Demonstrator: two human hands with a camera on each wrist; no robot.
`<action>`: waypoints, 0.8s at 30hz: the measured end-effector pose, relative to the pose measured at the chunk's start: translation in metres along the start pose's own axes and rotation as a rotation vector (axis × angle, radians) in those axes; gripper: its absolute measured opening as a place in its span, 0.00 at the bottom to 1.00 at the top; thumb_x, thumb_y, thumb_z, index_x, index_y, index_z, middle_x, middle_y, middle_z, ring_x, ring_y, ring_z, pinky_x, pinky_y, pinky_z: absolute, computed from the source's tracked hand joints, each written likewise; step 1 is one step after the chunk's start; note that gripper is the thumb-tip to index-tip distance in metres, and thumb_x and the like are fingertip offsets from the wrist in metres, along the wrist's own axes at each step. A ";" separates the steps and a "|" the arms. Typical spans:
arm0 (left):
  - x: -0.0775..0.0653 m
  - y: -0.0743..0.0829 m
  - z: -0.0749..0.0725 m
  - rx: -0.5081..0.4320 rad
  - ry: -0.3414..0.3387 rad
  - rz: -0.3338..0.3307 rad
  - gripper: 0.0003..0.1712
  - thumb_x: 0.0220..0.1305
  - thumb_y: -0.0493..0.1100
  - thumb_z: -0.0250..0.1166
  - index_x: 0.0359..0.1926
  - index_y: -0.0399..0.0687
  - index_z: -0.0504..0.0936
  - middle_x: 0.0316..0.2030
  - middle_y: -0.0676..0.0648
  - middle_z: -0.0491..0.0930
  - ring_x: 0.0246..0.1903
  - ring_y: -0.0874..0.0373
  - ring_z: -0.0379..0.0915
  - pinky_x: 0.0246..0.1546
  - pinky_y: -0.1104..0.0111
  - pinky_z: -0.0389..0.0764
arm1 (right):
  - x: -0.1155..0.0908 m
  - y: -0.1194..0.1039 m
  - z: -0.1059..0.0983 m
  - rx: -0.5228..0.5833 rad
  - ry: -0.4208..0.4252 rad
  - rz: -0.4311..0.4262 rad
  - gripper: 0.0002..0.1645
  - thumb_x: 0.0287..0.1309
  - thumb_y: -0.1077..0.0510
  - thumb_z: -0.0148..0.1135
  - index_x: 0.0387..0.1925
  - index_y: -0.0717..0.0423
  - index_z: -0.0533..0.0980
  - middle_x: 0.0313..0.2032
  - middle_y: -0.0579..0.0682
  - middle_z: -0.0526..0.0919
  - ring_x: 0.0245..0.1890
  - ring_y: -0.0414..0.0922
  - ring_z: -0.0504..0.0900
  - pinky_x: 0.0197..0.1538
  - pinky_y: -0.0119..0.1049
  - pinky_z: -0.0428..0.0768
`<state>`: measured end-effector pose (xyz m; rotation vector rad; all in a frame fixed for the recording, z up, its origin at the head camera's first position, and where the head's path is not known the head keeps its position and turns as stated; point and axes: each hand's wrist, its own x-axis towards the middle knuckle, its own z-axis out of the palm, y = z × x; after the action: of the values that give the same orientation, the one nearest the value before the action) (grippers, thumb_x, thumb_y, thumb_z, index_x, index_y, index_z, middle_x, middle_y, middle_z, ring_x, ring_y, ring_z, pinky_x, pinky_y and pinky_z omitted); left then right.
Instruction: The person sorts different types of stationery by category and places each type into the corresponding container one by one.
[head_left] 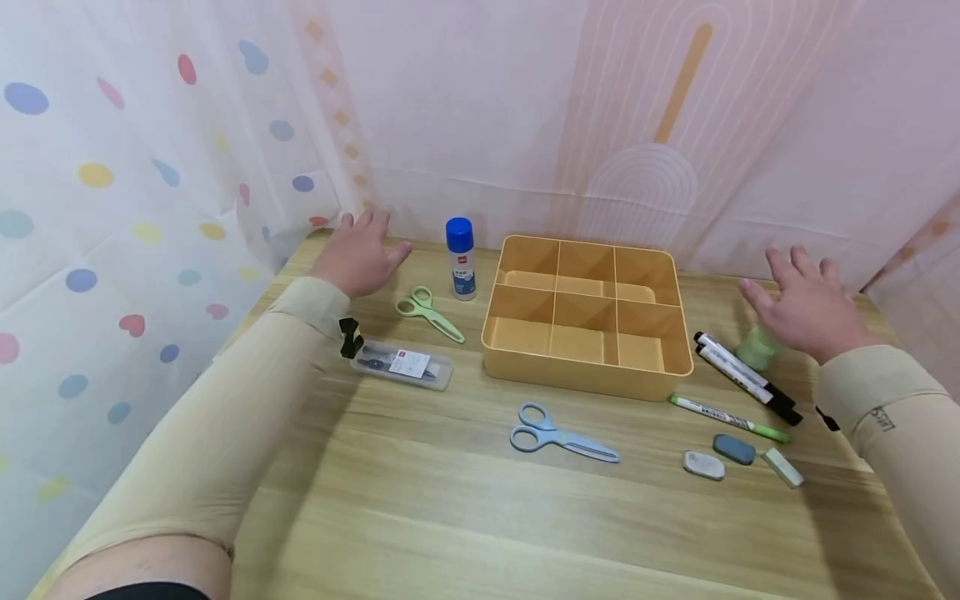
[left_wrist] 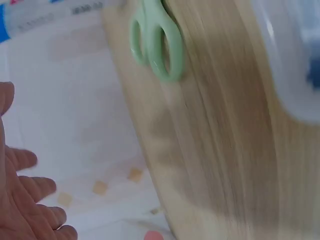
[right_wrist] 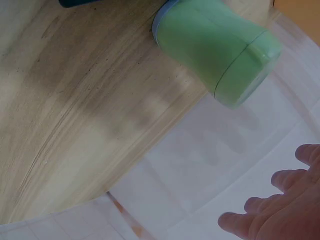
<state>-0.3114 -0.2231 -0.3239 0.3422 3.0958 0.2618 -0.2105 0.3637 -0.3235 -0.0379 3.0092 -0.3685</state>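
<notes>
My left hand [head_left: 358, 254] is held over the far left of the table with its fingers spread and nothing in it. Nearest to it are light green scissors [head_left: 429, 315], a blue-capped glue stick [head_left: 462, 271] standing upright, and a clear case [head_left: 401, 365] with a compass inside. On the other side, my right hand [head_left: 813, 304] hovers with extended fingers, also holding nothing. Below it stands a green rounded container [right_wrist: 205, 45], partly hidden by the hand in the head view. Beside that lie black-and-white markers [head_left: 738, 372] and a green-and-white pen [head_left: 727, 418].
An orange organizer box [head_left: 592, 377] with several compartments sits mid-table. Blue scissors [head_left: 562, 435] lie in front of it. Toward the front right are a white eraser-like block [head_left: 703, 465], a dark blue one [head_left: 733, 448] and a pale green one [head_left: 782, 468]. A patterned curtain [head_left: 465, 100] hangs behind the table.
</notes>
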 end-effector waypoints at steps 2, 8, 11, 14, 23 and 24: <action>-0.006 0.002 -0.002 -0.065 -0.001 -0.025 0.51 0.79 0.70 0.41 0.84 0.37 0.44 0.83 0.32 0.43 0.81 0.26 0.37 0.81 0.37 0.42 | 0.000 0.000 -0.001 -0.003 -0.004 -0.013 0.56 0.77 0.27 0.25 0.83 0.65 0.35 0.79 0.79 0.31 0.74 0.86 0.30 0.69 0.85 0.37; -0.032 0.016 -0.011 -0.214 -0.015 -0.097 0.54 0.77 0.73 0.41 0.84 0.39 0.44 0.82 0.32 0.50 0.80 0.30 0.48 0.80 0.38 0.53 | -0.001 0.000 -0.005 0.039 -0.053 -0.034 0.56 0.78 0.28 0.26 0.81 0.71 0.34 0.78 0.82 0.37 0.77 0.81 0.38 0.76 0.76 0.40; -0.047 0.027 -0.014 -0.241 -0.026 -0.104 0.52 0.78 0.72 0.42 0.83 0.37 0.50 0.80 0.31 0.56 0.78 0.30 0.54 0.78 0.38 0.58 | -0.003 0.001 -0.006 0.043 -0.080 -0.024 0.57 0.78 0.28 0.25 0.81 0.73 0.36 0.76 0.83 0.44 0.75 0.82 0.46 0.75 0.77 0.47; -0.061 0.038 -0.014 -0.274 -0.037 -0.108 0.50 0.78 0.71 0.44 0.81 0.36 0.57 0.78 0.31 0.63 0.75 0.31 0.61 0.76 0.39 0.63 | -0.004 0.002 -0.008 0.015 -0.086 -0.033 0.55 0.79 0.30 0.25 0.79 0.77 0.42 0.74 0.84 0.52 0.71 0.83 0.53 0.73 0.77 0.52; -0.085 0.077 0.002 -0.494 -0.127 -0.070 0.49 0.78 0.71 0.47 0.81 0.38 0.59 0.74 0.34 0.69 0.72 0.36 0.68 0.73 0.41 0.70 | -0.011 0.004 -0.006 -0.057 -0.099 -0.053 0.53 0.81 0.33 0.28 0.75 0.81 0.54 0.69 0.84 0.61 0.66 0.84 0.63 0.68 0.78 0.62; -0.086 0.082 0.005 -0.519 -0.138 -0.070 0.49 0.77 0.70 0.48 0.81 0.39 0.59 0.74 0.34 0.70 0.72 0.36 0.68 0.72 0.41 0.71 | -0.012 0.004 -0.005 -0.052 -0.103 -0.055 0.52 0.81 0.34 0.29 0.75 0.81 0.54 0.69 0.84 0.61 0.67 0.84 0.63 0.68 0.78 0.62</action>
<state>-0.2102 -0.1624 -0.3150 0.2208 2.7576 0.9627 -0.1992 0.3697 -0.3181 -0.1401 2.9203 -0.2835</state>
